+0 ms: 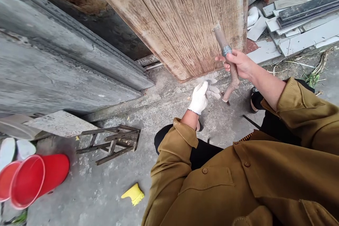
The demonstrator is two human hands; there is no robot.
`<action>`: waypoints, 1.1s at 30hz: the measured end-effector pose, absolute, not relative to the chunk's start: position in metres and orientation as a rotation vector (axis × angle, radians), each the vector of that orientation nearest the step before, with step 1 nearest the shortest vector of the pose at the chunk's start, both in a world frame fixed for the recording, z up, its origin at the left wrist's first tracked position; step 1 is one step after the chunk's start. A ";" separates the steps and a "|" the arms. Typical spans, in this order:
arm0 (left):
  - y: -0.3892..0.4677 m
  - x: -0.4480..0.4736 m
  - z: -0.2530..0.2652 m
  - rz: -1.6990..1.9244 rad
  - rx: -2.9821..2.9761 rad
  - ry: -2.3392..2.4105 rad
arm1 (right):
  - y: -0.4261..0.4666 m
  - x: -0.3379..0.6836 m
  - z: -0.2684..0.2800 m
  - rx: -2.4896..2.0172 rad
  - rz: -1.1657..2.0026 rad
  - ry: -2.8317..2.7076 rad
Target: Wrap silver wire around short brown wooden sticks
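Near the panel's bottom edge (pixel 196 72), our right hand (pixel 239 64) clasped a stick (pixel 234 78). We couldn't tell our left hand's (pixel 198 98) grip

A mustard-brown cloth shirt (pixel 212 206) has round brown buttons (pixel 204 171), a chest pocket (pixel 209 182) and rolled sleeves (pixel 169 155); trousers (pixel 205 152) are black; a white knitted, dark-edged glove (pixel 198 99) covers the left hand (pixel 200 96).

Between our left hand (pixel 199 96) and the stool (pixel 111 143) we have a strip of open floor (pixel 152 120) to pass through. Farther left, the stool and then the red buckets (pixel 54 174) stand in our way. The board (pixel 182 24) closes off the space ahead, the stick (pixel 233 74) in our right hand (pixel 241 64) obstructs the middle, and tiles (pixel 302 44) crowd the far right.
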State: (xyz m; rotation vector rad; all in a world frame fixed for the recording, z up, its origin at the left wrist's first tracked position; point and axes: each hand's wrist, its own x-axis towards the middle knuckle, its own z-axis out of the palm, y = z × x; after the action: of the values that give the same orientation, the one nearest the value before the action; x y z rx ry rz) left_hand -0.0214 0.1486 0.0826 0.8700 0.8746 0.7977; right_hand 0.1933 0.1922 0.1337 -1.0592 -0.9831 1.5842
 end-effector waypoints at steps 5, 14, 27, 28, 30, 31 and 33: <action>0.147 -0.018 0.088 0.764 0.856 0.858 | 0.185 0.177 0.124 -1.158 1.700 -1.227; 0.151 -0.020 0.073 0.654 0.883 0.764 | 0.178 0.161 0.112 -1.367 1.538 -1.522; 0.150 -0.021 0.088 0.682 0.925 0.891 | 0.182 0.160 0.106 -1.520 1.280 -1.675; 0.150 -0.021 0.088 0.687 0.930 0.925 | 0.182 0.161 0.106 -1.525 1.295 -1.658; 0.150 -0.021 0.088 0.695 0.941 0.993 | 0.182 0.162 0.107 -1.568 1.284 -1.651; 0.150 -0.021 0.088 0.696 0.947 1.024 | 0.182 0.162 0.106 -1.587 1.271 -1.654; 0.151 -0.021 0.086 0.692 0.959 1.060 | 0.182 0.161 0.105 -1.587 1.282 -1.634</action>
State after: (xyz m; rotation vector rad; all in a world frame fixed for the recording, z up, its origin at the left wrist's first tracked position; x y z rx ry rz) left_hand -0.0210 0.1507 0.0859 0.9591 1.0602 0.6919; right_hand 0.1610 0.1815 0.1055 -1.5866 -1.6343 1.2825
